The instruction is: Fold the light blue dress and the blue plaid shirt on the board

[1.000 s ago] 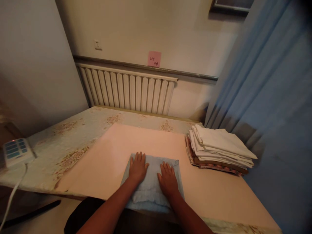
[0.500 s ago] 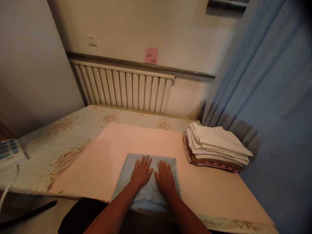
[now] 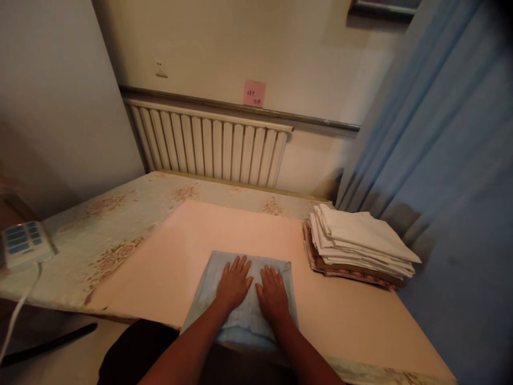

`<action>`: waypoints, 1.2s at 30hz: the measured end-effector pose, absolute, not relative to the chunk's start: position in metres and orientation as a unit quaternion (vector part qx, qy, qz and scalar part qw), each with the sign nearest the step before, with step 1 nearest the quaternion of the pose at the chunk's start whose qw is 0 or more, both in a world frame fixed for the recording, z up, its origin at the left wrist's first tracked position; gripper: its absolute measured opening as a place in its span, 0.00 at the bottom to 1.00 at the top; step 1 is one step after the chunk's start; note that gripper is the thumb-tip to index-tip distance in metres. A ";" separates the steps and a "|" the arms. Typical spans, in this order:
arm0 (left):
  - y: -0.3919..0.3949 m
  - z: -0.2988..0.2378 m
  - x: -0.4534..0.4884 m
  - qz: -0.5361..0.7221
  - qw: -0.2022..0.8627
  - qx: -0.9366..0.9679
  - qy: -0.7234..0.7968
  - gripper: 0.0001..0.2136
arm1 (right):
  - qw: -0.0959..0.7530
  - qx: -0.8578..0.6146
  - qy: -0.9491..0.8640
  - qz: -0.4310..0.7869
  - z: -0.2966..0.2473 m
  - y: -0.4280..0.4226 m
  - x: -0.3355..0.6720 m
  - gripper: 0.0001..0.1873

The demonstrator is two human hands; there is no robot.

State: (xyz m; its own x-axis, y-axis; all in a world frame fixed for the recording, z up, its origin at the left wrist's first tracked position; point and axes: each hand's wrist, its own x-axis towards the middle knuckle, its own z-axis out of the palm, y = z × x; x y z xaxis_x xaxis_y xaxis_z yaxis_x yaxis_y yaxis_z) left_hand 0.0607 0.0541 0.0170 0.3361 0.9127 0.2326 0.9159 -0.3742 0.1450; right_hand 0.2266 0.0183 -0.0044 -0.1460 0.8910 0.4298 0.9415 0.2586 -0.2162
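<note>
Folded blue cloth [image 3: 249, 311] lies on pink sheet [image 3: 164, 272], at its near edge. Left hand [image 3: 233, 287] and right hand [image 3: 273, 295] rest flat on cloth, fingers outstretched, grasping nothing. Cloth likely light, soft, limp, hardly fragile; best held by 2 opposite sides.

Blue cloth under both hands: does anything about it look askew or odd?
Yes, slightly: on the blue cloth, the far right corner looks crumpled, while the far left corner lies flat. Toward the person, its near edge also looks wavy. No spill shows.
</note>
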 end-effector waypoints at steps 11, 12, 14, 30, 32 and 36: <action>0.056 0.009 0.058 -0.153 -0.002 -0.815 -0.559 0.24 | 0.290 -0.530 -0.794 -0.065 -0.008 0.037 0.210 0.23; 0.055 0.010 0.057 -0.150 -0.002 -0.817 -0.556 0.24 | 0.280 -0.520 -0.805 -0.058 -0.005 0.040 0.207 0.24; 0.055 0.011 0.056 -0.143 -0.001 -0.821 -0.553 0.24 | 0.260 -0.511 -0.819 -0.042 -0.001 0.045 0.203 0.26; 0.056 0.007 0.057 -0.165 0.006 -0.813 -0.558 0.24 | 0.183 -0.591 -0.785 -0.021 -0.004 0.052 0.218 0.27; 0.056 0.008 0.057 -0.163 0.006 -0.812 -0.560 0.24 | 0.178 -0.602 -0.778 -0.021 -0.001 0.050 0.223 0.27; 0.056 0.012 0.058 -0.152 0.006 -0.812 -0.564 0.24 | 0.171 -0.623 -0.763 -0.022 0.002 0.047 0.231 0.28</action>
State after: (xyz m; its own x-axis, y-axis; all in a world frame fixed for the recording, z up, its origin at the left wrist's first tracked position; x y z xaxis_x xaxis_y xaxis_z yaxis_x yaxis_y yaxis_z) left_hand 0.0583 0.0557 0.0122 0.3177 0.9137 0.2535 0.9173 -0.3639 0.1619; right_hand 0.2309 0.0470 0.0018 -0.1657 0.9434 0.2874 0.9581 0.2230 -0.1798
